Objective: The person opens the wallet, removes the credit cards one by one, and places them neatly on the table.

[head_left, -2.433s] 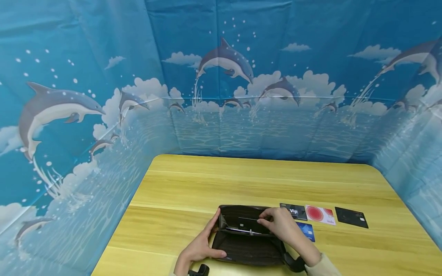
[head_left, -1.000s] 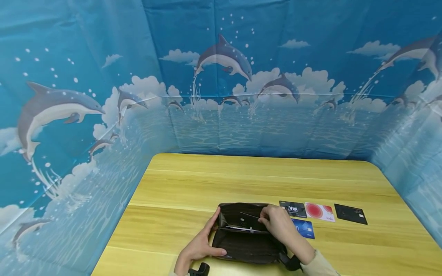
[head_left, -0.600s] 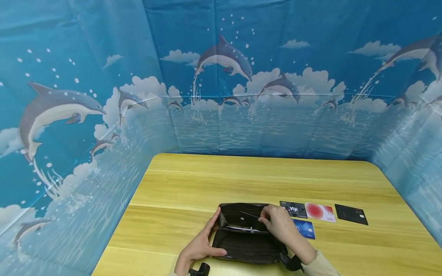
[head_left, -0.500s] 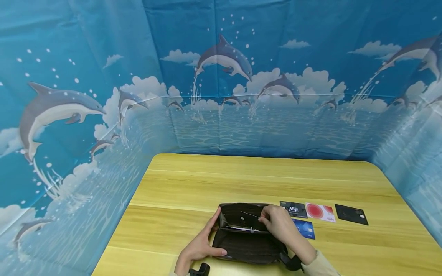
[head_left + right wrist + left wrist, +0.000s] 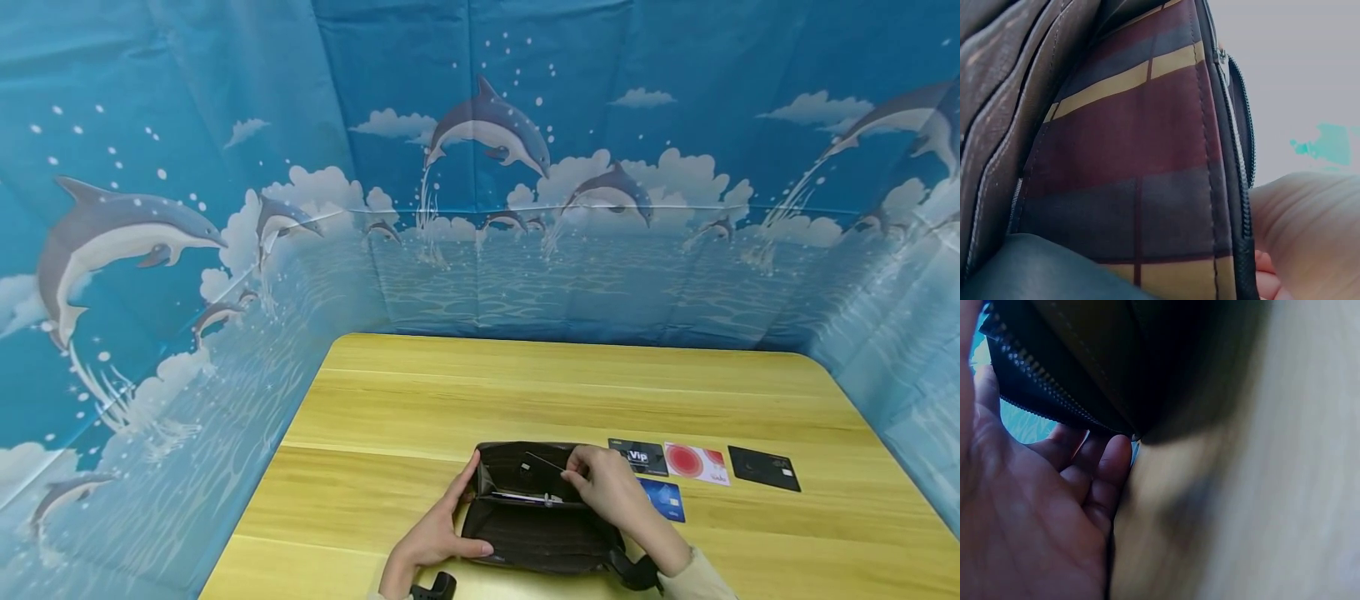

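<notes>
A dark brown zip wallet (image 5: 540, 537) lies spread open near the table's front edge. My left hand (image 5: 431, 533) grips its left end, thumb on the near flap and fingers at the far side. In the left wrist view, the fingers (image 5: 1107, 472) curl against the zipped edge of the wallet (image 5: 1054, 381). My right hand (image 5: 611, 492) reaches into the far compartment and pinches the right edge of a black chip card (image 5: 538, 473). Its lower part is hard to make out against the dark lining. The right wrist view shows the wallet's striped lining (image 5: 1122, 137).
Right of the wallet lie a black Vip card (image 5: 637, 457), a white card with red circles (image 5: 696, 463), a black chip card (image 5: 763, 468) and a blue card (image 5: 666, 498), partly behind my right hand. White edges (image 5: 525, 498) show in the wallet's middle. A dolphin-print curtain (image 5: 480, 275) surrounds the wooden table (image 5: 390, 408).
The black card in my right hand has tilted, its left end rising a little against the wallet's far side. My left hand and the wallet stay nearly still.
</notes>
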Motion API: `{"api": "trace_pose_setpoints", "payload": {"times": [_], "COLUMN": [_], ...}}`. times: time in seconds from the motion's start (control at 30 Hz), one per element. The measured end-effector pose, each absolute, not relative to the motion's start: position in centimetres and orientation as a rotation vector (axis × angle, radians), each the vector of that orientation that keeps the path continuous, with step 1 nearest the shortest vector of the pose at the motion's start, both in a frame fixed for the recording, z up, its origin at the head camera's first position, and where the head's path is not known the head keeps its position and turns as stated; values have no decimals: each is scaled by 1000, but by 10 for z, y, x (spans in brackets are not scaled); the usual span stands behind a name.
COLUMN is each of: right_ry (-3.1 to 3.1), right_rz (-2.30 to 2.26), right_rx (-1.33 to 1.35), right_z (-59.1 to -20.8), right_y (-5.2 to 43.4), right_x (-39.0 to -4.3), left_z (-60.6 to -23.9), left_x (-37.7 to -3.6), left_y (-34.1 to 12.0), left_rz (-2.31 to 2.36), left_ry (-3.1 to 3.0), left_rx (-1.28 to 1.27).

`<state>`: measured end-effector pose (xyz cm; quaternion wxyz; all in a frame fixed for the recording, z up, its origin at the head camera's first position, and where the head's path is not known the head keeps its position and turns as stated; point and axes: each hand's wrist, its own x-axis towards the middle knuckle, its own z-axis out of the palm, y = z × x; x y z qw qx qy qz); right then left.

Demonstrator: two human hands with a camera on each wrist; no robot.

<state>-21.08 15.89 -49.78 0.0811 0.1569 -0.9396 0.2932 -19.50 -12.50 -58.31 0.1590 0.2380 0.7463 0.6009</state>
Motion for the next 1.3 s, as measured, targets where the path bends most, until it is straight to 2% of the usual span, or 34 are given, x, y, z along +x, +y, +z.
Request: {"api": "trace_pose_setpoints", "payload": {"times": [0.7, 1.3], "right_ry": [-2802, -2835], "right_rz": [1341, 1443], "right_rx": [413, 442], "right_z": [-500, -498], "right_y": [171, 172], "right_x": [-212, -210], "left_z": [-584, -583], "left_x": [-197, -196], "left_y": [-123, -124], "left_rz": [1725, 1741], "left_ry": [2132, 2114], "left_rx": [752, 742]}}
